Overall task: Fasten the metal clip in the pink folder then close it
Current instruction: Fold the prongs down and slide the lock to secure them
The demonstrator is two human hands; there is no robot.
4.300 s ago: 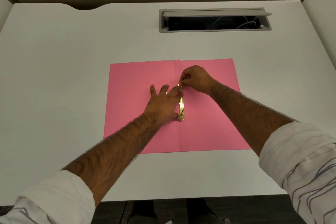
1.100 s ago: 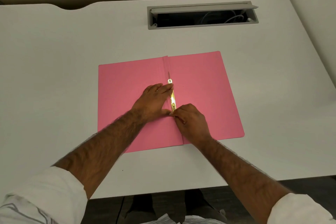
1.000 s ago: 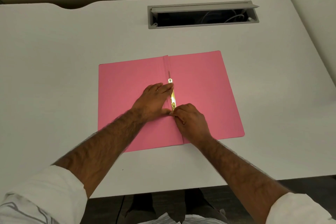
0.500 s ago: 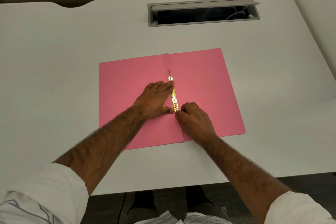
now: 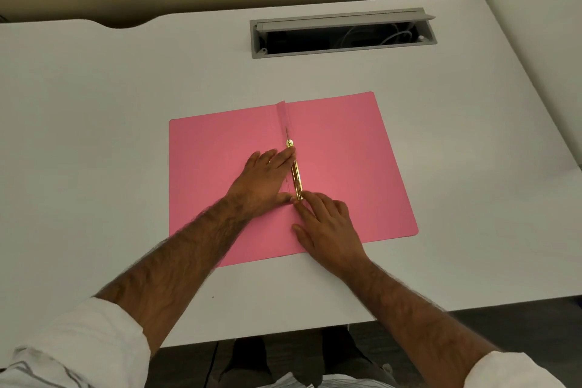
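The pink folder point(image 5: 346, 151) lies open and flat on the white desk. A gold metal clip point(image 5: 297, 178) runs along its middle fold. My left hand point(image 5: 263, 181) rests flat on the left leaf, its fingers and thumb lying along the clip's left side. My right hand point(image 5: 330, 224) lies flat on the folder's near part, with its fingertips touching the near end of the clip. Neither hand grips anything. The near tip of the clip is partly hidden by my fingers.
A grey cable hatch point(image 5: 343, 33) stands open at the back of the desk point(image 5: 94, 135), with cables inside. The desk's front edge runs just below my forearms. A wall panel stands on the right.
My right hand moved from the clip's far end to its near end, and its curled fingers have now flattened out. My left hand has stayed pressed beside the clip.
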